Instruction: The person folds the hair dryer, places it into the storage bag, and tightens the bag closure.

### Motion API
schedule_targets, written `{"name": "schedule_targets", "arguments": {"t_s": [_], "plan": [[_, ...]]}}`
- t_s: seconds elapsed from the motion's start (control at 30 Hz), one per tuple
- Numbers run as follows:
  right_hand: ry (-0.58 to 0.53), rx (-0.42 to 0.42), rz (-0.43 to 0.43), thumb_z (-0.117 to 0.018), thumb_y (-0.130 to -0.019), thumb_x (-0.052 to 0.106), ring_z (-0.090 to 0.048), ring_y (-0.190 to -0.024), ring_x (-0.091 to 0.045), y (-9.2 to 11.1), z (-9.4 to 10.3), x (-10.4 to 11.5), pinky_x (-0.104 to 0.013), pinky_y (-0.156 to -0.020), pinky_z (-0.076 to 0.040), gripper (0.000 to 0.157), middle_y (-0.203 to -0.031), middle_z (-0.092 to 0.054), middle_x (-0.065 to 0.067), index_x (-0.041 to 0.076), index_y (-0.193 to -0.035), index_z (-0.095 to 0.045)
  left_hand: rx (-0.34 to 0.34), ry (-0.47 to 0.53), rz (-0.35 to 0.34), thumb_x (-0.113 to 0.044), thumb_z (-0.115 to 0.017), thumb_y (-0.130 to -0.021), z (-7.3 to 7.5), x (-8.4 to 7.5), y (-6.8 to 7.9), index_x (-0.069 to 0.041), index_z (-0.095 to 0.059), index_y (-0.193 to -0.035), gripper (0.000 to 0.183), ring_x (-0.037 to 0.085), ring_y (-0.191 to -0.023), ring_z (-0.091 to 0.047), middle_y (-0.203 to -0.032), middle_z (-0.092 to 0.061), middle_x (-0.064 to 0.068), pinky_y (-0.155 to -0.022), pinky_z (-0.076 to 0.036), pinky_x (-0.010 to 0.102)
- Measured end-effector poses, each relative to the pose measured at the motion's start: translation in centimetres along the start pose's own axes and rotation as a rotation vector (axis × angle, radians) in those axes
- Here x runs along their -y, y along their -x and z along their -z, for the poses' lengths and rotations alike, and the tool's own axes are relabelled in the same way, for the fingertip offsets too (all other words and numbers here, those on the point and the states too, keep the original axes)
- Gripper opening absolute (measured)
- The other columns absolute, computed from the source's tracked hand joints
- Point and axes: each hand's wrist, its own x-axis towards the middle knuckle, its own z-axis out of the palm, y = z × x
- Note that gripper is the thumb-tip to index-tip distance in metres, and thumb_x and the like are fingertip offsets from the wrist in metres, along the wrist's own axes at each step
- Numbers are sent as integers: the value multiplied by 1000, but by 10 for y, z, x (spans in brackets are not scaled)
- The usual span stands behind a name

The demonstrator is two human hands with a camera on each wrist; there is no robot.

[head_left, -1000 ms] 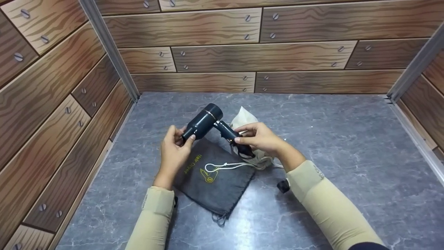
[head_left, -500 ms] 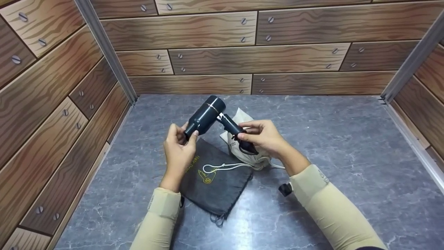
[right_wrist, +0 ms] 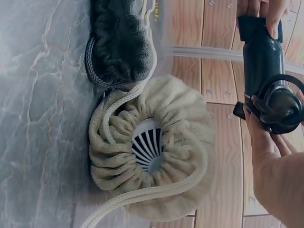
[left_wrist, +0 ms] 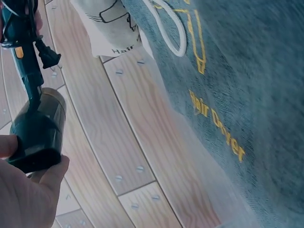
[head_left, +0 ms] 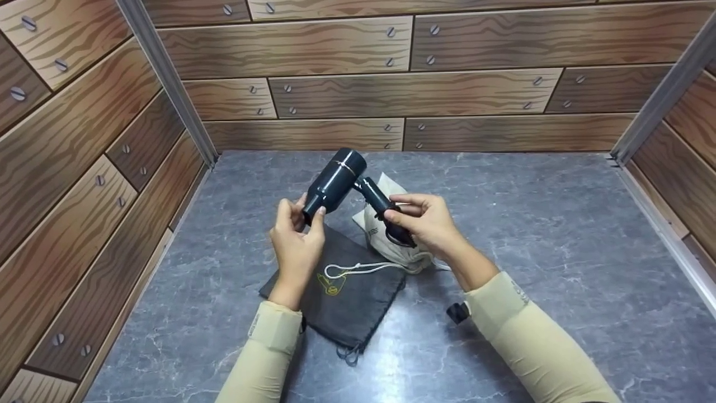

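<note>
Hair dryer [head_left: 333, 182]: glossy, dark, cylindrical.
I see left hand [head_left: 298, 242] pinching tapered nozzle [head_left: 315, 205], right hand [head_left: 426, 220] gripping handle end; soft grey pouch [head_left: 352, 305] below.

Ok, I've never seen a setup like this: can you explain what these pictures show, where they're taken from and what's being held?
There is no machine here: a person works bare-handed. The head view comes from a camera worn on the head, looking forward and down; each wrist view comes from a camera worn on that wrist.

A dark hair dryer is held up off the grey tabletop: the left hand grips its narrow nozzle end, the right hand the end of its handle. Below lies a flat dark bag with yellow print. Beside it sits a pale drawstring bag, a striped thing showing in its gathered mouth; its white cord loops onto the dark bag.
</note>
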Motion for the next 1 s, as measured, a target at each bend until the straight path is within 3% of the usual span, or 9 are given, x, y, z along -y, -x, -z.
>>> {"name": "schedule_targets", "arguments": {"t_s": [0.1, 0.23, 0.4, 0.5, 0.6, 0.7, 0.87, 1.0], "plan": [[4, -35, 31, -82, -90, 2, -80, -89, -14, 1, -5, 2, -32, -77, -66, 48, -104, -82, -14, -11, -133, -66, 26, 23, -5, -4, -86, -86, -6, -3, 3, 5, -53, -88, 34, 33, -111, -77, -125, -73, 27, -82, -65, 35], [-35, -71, 42, -84, -88, 1, -81, -89, -16, 2, -8, 5, -33, -77, -66, 48, -102, -83, -10, -10, -132, -67, 48, 81, 57, -4, -87, -86, -10, -7, 5, 5, -52, -89, 36, 32, -117, -75, -128, -72, 28, -83, -65, 31], [-88, -106, 36, -85, -87, -2, -81, -86, -16, 2, -3, 6, -33, -76, -66, 49, -96, -83, -5, -10, -131, -66, 73, 246, 225, -6, -84, -89, -7, -12, -2, 5, -62, -100, 28, 28, -116, -75, -129, -75, 21, -87, -64, 29], [-106, -101, 25, -85, -86, -2, -81, -87, -17, 3, -1, 5, -34, -77, -66, 51, -96, -83, -5, -11, -132, -66, 83, 348, 362, -10, -78, -96, -5, -13, -5, 6, -68, -113, 26, 25, -107, -78, -121, -77, 20, -85, -65, 31], [-100, -77, 13, -85, -85, -3, -81, -89, -17, 5, 0, 2, -35, -79, -66, 53, -99, -83, -5, -11, -133, -65, 107, 389, 506, -17, -72, -102, -1, -11, -7, 6, -71, -123, 31, 20, -92, -79, -110, -79, 17, -77, -66, 33], [-72, -54, 14, -85, -85, -3, -81, -92, -17, 7, 1, 0, -34, -80, -66, 53, -101, -83, -7, -10, -134, -65, 147, 387, 604, -22, -71, -103, 2, -8, -6, 6, -72, -125, 36, 19, -81, -78, -103, -79, 17, -71, -66, 35], [-23, -32, 11, -85, -85, -2, -80, -94, -16, 9, 2, -2, -34, -82, -66, 54, -105, -82, -11, -9, -134, -66, 191, 366, 640, -23, -77, -99, 5, -5, -4, 7, -69, -130, 44, 23, -87, -80, -115, -76, 27, -75, -66, 38], [-2, -6, 2, -86, -84, -2, -80, -96, -16, 11, 5, -2, -35, -84, -65, 55, -110, -81, -14, -9, -135, -65, 216, 318, 637, -25, -80, -96, 5, -3, -3, 5, -69, -134, 50, 22, -90, -80, -119, -76, 27, -75, -66, 35]]}}
